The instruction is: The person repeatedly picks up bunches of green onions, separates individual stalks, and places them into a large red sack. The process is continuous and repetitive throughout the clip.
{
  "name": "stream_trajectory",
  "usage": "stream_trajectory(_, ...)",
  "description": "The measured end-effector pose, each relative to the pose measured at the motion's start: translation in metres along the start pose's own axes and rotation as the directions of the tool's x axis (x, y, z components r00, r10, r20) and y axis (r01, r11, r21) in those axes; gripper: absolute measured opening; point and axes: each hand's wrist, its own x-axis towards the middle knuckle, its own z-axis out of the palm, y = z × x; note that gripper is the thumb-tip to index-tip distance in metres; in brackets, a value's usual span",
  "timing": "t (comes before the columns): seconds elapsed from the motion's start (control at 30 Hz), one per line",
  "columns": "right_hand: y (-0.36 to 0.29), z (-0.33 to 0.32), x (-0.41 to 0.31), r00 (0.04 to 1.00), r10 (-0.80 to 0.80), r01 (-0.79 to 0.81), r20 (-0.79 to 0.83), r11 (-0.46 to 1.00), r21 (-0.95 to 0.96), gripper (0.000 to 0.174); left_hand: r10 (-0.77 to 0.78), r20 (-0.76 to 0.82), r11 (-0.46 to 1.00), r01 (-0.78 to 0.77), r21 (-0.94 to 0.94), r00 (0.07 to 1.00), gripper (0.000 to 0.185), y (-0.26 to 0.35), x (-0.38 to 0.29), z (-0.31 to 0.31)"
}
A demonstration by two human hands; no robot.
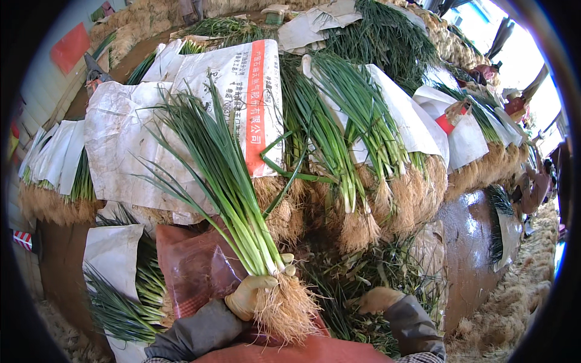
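My gloved left hand [247, 295] grips a bunch of green onions [236, 199] around its pale lower stalks, just above the tangled tan roots. The long leaves point away from me, over a white woven sack [140, 145]. Lower right, my gloved right hand [379, 298] is blurred above loose green leaf trimmings [349, 281]; whether its fingers hold anything cannot be told. Farther forward, more green onion bunches [340, 168] lie side by side with roots towards me. A reddish plastic sheet [195, 258] covers my lap.
Onion bundles wrapped in white sacking stand at the left [59, 159] and right [463, 131]. More onions with a white sheet [111, 254] lie beside me at lower left. A heap of dark green onions [381, 41] is at the back. Another person [535, 186] is at far right.
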Motion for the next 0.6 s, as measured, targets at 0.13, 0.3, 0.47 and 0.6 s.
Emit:
stream_trajectory(0.13, -0.011, -0.088, 0.024, 0.570, 0.388, 0.077, -0.724, 0.852, 0.517, 0.028, 0.034, -0.047, 0.994, -0.029, 0.101, 0.998, 0.058, -0.002, -0.003, 0.002)
stream_trajectory(0.3, -0.001, -0.205, 0.071, 0.452, 0.559, -0.091, -0.696, 0.804, 0.587, 0.029, 0.020, -0.014, 0.986, -0.017, 0.167, 1.000, 0.057, -0.002, 0.007, 0.017)
stream_trajectory(0.47, -0.057, -0.198, 0.035, 0.645, 0.586, 0.248, -0.491, 0.446, 0.860, 0.025, 0.081, -0.088, 0.920, -0.040, 0.389, 0.993, 0.069, 0.007, 0.026, 0.022)
stream_trajectory(0.6, -0.090, -0.164, 0.023, 0.731, 0.379, 0.507, -0.567, 0.254, 0.824, 0.030, 0.054, -0.217, 0.973, -0.002, 0.232, 0.975, 0.051, -0.009, 0.062, -0.010)
